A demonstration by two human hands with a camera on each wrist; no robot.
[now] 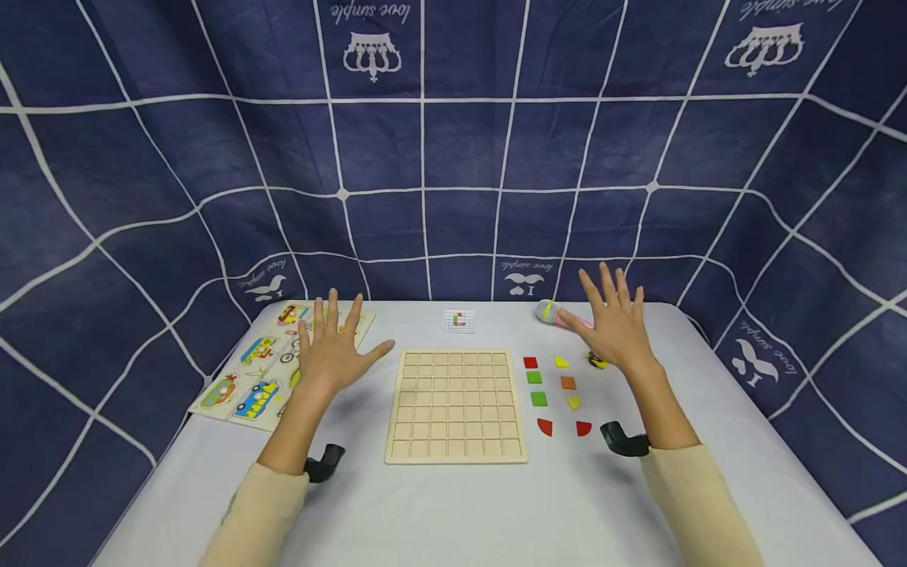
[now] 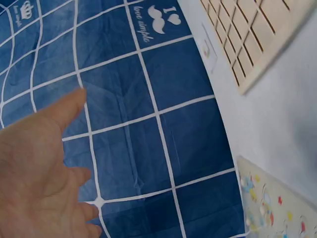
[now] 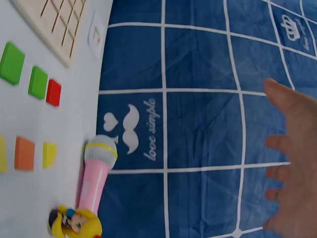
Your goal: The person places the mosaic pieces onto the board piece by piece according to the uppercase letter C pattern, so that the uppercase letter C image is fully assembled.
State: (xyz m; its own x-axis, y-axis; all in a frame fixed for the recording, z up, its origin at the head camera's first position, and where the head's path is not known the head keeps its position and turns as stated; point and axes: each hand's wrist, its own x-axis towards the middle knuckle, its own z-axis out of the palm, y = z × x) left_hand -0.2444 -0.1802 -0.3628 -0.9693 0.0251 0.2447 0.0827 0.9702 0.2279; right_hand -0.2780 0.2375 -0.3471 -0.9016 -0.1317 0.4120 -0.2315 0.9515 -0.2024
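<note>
- Two hands we see raised over the bench point(image 1: 453, 504), both spread flat and holding nothing.
- Our left hand point(image 1: 331, 346) hovers above the vehicle puzzle board point(image 1: 248, 378).
- Our right hand point(image 1: 615, 323) hangs near the pink toy microphone point(image 1: 560, 315) and small doll point(image 1: 597, 361).
- Between them lies the wooden grid board point(image 1: 457, 405), coloured tiles point(image 1: 553, 390) just beside it.

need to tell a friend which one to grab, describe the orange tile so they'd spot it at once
Start at the wooden grid board mid-table. To its right lie two short columns of coloured tiles. The orange tile sits in the outer column, between two yellow pieces, and is the only orange one.
</note>
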